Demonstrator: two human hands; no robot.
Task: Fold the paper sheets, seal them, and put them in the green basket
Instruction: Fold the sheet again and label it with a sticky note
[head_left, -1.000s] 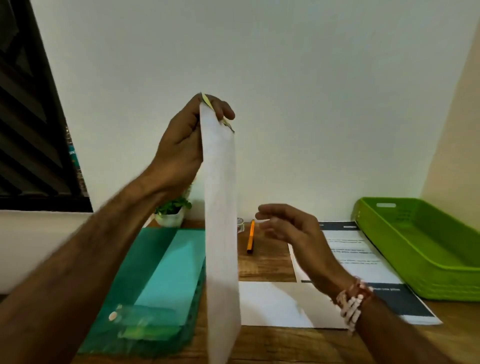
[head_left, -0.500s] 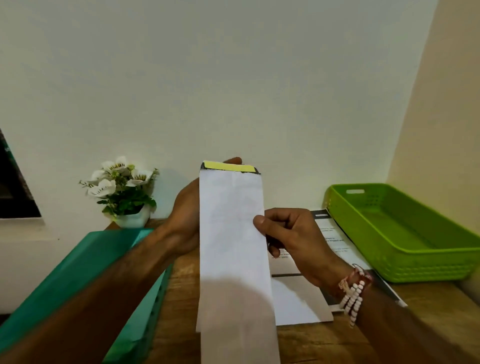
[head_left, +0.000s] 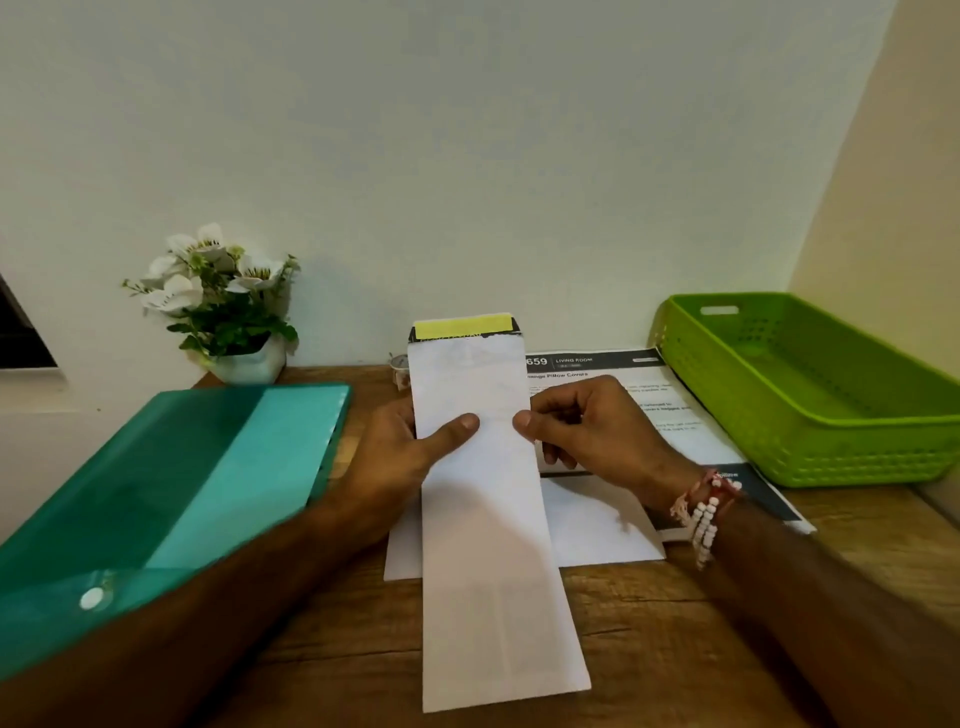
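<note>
A long white envelope (head_left: 488, 545) with a yellow adhesive strip (head_left: 462, 326) on its open top flap stands tilted above the wooden desk. My left hand (head_left: 400, 457) holds its left edge, thumb across the front. My right hand (head_left: 587, 426) pinches its right edge at the same height. Under it lie a white sheet (head_left: 597, 525) and a printed sheet (head_left: 675, 415) with dark bands. The green basket (head_left: 810, 384) sits at the right against the wall, with nothing visible inside.
A teal plastic folder (head_left: 171, 488) with a snap button covers the desk's left side. A small white pot of white flowers (head_left: 228, 312) stands at the back left. A small tape roll (head_left: 400, 364) peeks out behind the envelope. Walls close the back and right.
The envelope came down from high in my left hand to desk level and turned face-on. My right hand moved in and took its right edge. My left thumb shifted to the front.
</note>
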